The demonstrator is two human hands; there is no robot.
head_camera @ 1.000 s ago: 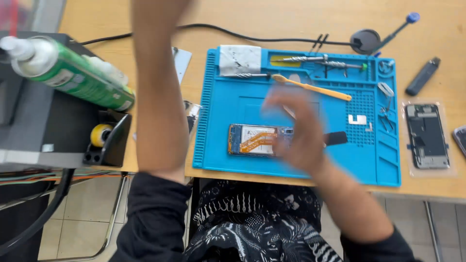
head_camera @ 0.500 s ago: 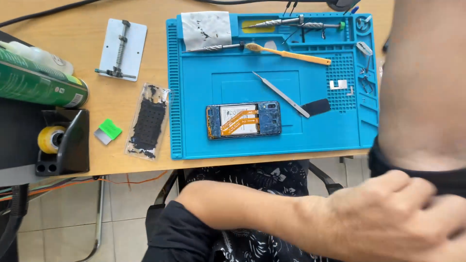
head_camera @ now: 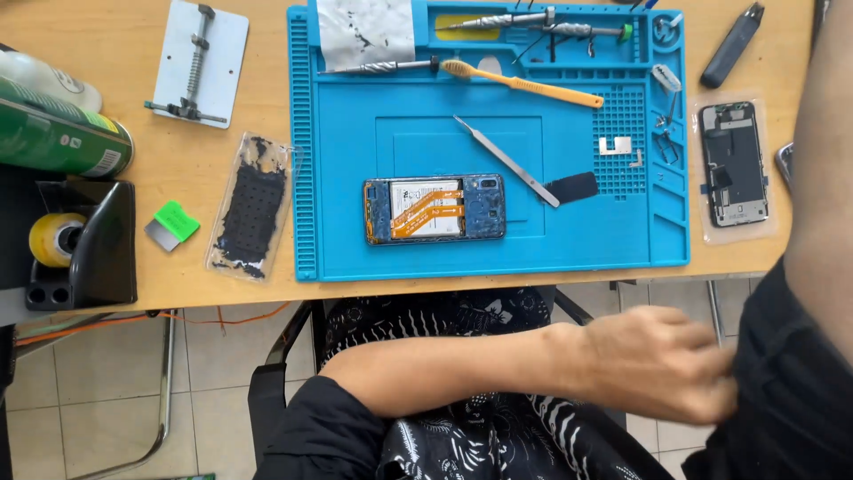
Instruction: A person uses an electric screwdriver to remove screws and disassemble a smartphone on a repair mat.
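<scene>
The left hand (head_camera: 657,360) reaches across below the counter (head_camera: 222,151), fingers pinching the black right sleeve (head_camera: 782,391). The opened phone (head_camera: 434,209) lies lengthwise left-to-right on the blue mat (head_camera: 355,142), camera end rightward. Tweezers (head_camera: 506,162) lie just right of the phone.

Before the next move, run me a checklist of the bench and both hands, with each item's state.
1. Opened phone lies flat on the blue mat, orange flex cables showing: ok.
2. Tweezers lie on the mat to the right of the phone, apart from it: ok.
3. Left hand holds no tool; it is below the table edge, at the black sleeve: ok.
4. Left hand's grip on the sleeve: cannot tell, the fingers are blurred.
5. Right hand in sight: not ok; only the right arm shows at the picture's edge.
</scene>
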